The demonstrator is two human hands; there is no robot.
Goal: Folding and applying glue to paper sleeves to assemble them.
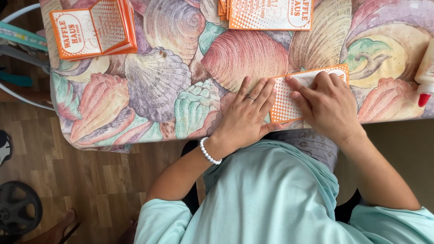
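Note:
An orange-and-white printed card (286,102) lies flat near the front edge of a table covered by a seashell-patterned cloth (158,77). My left hand (247,114), with a ring and a white bead bracelet, rests flat with its fingertips on the card's left edge. My right hand (324,103) presses down flat on the card's middle and right part, hiding much of it. Neither hand grips anything.
A stack of folded orange-and-white cards (95,28) sits at the table's far left. More flat cards (270,13) lie at the top centre. A glue bottle with a red tip (425,72) stands at the right edge. Wooden floor and a dark weight plate (18,208) are at left.

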